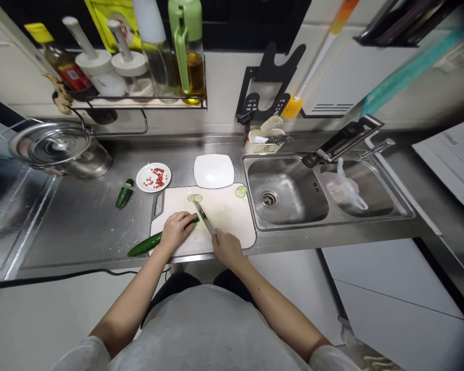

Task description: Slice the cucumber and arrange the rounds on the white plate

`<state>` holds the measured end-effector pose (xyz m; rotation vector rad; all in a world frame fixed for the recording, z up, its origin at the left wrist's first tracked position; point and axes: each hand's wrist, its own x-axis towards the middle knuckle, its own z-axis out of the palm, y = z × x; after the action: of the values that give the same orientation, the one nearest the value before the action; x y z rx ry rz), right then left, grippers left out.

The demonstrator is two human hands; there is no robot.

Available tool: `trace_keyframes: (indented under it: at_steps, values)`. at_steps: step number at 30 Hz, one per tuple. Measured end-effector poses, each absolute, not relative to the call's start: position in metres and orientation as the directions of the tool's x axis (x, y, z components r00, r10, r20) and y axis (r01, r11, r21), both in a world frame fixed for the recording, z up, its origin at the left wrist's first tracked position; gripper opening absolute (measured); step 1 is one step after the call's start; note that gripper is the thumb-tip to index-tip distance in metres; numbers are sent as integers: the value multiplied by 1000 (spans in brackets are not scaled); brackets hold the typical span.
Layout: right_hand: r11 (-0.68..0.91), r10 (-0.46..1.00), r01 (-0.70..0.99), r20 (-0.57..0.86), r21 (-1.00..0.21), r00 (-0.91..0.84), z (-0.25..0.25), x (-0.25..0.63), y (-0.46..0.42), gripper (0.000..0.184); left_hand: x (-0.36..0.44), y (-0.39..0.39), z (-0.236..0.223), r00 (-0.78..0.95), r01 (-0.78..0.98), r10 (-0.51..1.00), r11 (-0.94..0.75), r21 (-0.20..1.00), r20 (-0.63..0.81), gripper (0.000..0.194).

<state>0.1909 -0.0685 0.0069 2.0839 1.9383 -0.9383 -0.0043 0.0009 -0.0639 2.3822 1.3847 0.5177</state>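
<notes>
My left hand [178, 228] is closed over a long green cucumber [145, 244], which lies across the lower left of a white cutting board [232, 226]. The cucumber's cut end shows just past my fingertips. In my right hand [227, 247] is a kitchen knife [204, 217], its blade pointing up and left beside that end. A few thin cucumber slices [195, 198] lie near the knife tip. More slices [241, 191] rest at the board's upper right corner. Just behind the board stands a white square plate [214, 171].
A round plate [153, 177] holds chopped red pieces, with cucumber end pieces [124, 196] to its left. A lidded steel pot [69, 152] stands far left. The double sink [290, 196] is at right, a plastic bag [344, 188] in its far basin. Bottles line a rack [139, 103] above.
</notes>
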Motion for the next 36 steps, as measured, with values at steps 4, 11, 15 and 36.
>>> trace_keyframes:
  at_steps: [4,11,15,36]
  values:
    - [-167,843,936,-538,-308,-27,6,191,-69,33,-7,4,-59,450,784,889,-439,440,86,32]
    - [-170,829,936,-559,-310,-35,6,193,-65,34,-12,9,-49,504,796,863,-470,382,12,37]
    - [-154,843,935,-536,-320,-45,4,193,-66,35,-19,9,-51,509,761,861,-451,466,0,37]
    - [-79,836,934,-533,-348,-128,6,173,-71,32,-36,12,-65,548,702,817,-566,433,179,28]
